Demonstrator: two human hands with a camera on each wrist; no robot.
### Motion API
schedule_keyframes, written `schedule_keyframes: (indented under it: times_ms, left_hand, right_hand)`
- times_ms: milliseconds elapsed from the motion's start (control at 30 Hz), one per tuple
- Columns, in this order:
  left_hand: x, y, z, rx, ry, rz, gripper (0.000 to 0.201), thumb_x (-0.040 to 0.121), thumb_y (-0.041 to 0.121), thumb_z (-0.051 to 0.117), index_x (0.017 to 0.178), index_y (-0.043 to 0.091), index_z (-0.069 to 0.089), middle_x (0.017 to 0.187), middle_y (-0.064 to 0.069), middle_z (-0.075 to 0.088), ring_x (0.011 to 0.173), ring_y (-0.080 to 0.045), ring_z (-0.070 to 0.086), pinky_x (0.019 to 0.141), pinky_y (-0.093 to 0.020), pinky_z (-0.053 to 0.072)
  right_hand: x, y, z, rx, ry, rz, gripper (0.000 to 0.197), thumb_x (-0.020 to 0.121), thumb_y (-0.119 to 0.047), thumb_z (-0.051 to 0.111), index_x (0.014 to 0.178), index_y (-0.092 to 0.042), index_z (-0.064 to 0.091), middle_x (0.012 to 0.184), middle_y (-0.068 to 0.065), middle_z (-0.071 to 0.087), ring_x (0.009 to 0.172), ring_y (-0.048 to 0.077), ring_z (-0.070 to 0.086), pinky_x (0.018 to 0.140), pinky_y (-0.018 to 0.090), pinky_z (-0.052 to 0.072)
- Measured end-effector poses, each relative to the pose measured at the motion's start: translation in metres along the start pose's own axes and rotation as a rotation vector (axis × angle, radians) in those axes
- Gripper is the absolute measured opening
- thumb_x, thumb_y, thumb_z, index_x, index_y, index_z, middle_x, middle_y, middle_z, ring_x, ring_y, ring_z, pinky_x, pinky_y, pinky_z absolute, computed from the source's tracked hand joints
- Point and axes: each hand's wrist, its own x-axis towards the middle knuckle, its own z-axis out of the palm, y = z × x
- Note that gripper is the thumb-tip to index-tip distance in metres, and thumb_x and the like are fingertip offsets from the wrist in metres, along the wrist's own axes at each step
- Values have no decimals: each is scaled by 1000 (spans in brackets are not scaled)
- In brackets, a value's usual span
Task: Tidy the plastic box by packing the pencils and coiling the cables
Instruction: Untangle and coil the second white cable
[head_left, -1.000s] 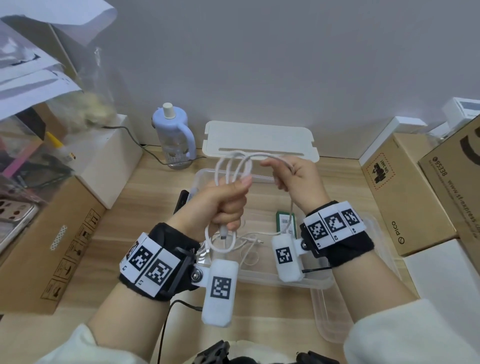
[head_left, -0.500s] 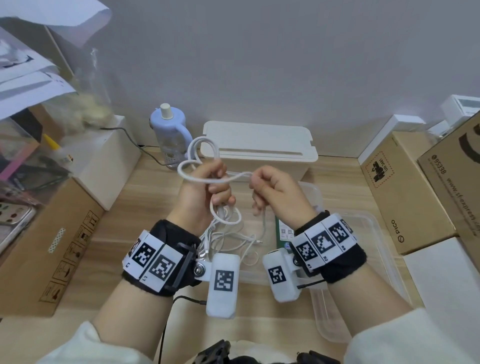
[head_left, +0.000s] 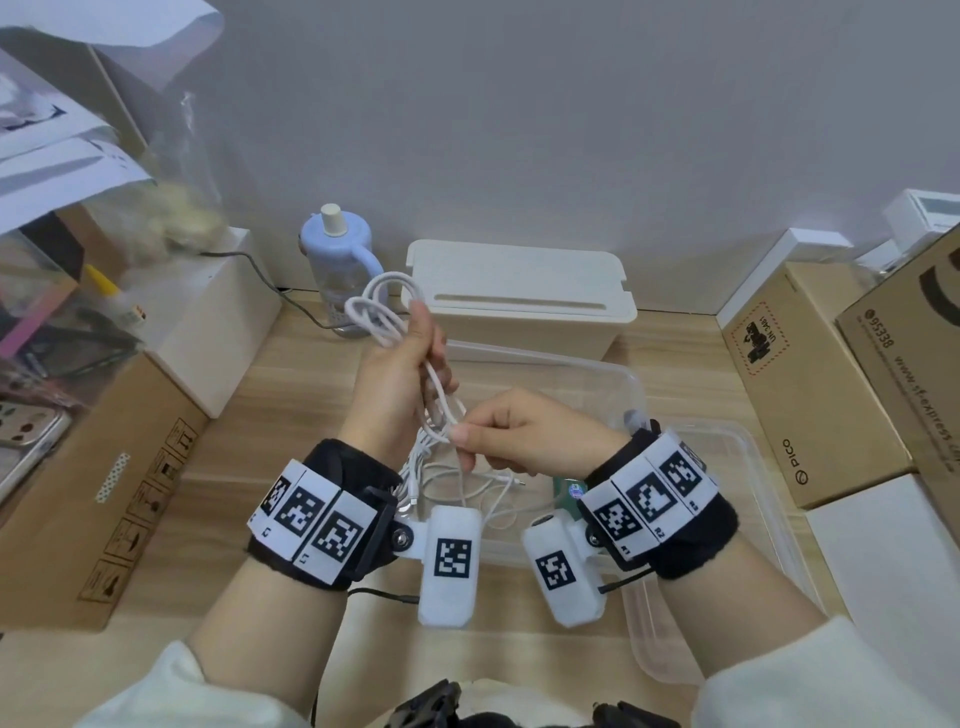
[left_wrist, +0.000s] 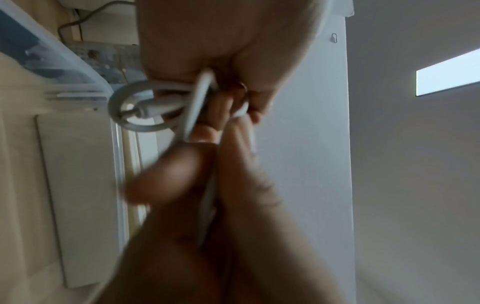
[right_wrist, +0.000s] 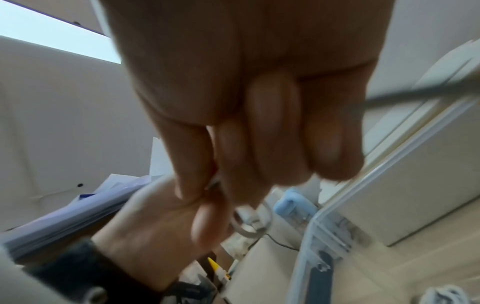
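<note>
A white cable (head_left: 382, 312) is gathered into loops that stick out above my left hand (head_left: 400, 384), which grips the bundle over the clear plastic box (head_left: 636, 384). Just below it, my right hand (head_left: 511, 436) pinches a strand of the same cable (head_left: 441, 410) between thumb and forefinger. More white cable (head_left: 483, 488) lies loose in the box under both hands. In the left wrist view the coil (left_wrist: 145, 109) shows beyond the curled fingers (left_wrist: 207, 131). The right wrist view shows curled fingers (right_wrist: 272, 131) and a bit of cable (right_wrist: 246, 224). No pencils can be made out.
A cream lidded box (head_left: 519, 306) and a blue bottle (head_left: 337, 260) stand behind the plastic box. Cardboard boxes flank the table, one on the left (head_left: 104, 493) and one on the right (head_left: 810, 395). A clear lid (head_left: 737, 561) lies under the box at right.
My left hand has turned upright, with the loops now standing above it. The right hand dropped from level with the left to below it and pinches the strand lower down.
</note>
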Motion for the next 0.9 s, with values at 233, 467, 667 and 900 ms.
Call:
schedule_keyframes:
  times_ms: [233,467,667,900]
  left_hand:
    - [1,13,-2,-410,-67,-4,53,97,45,24,54,17,39,69,1,48,66,-12,57,77,-34,54]
    - [-2,22,-12,-325,-228,-209,45,96,47,27,62,18,34,35,10,27,26,-2,21,32,-15,21]
    - [-5,5,-12,230,-314,-182,42,71,41,71,72,7,47,54,3,28,38,-6,21,40,-21,16]
    - [-15,2,-2,542,-532,-275,36,78,13,70,54,23,47,47,5,32,40,-6,27,36,-16,22]
  right_hand:
    - [2,35,-6,4,-230,120,36,98,-30,33,102,-13,64,50,-3,37,44,9,33,52,23,36]
    - [2,34,-26,-186,213,171,25,83,-28,64,63,-17,53,51,-10,42,48,2,37,53,20,29]
    - [-6,-12,-35,-321,140,1,9,89,-19,56,83,-12,58,74,-2,57,69,14,51,68,29,40]
    - [0,-31,-26,-186,302,-270,17,66,-7,77,73,-19,67,69,-5,55,61,0,49,61,10,36]
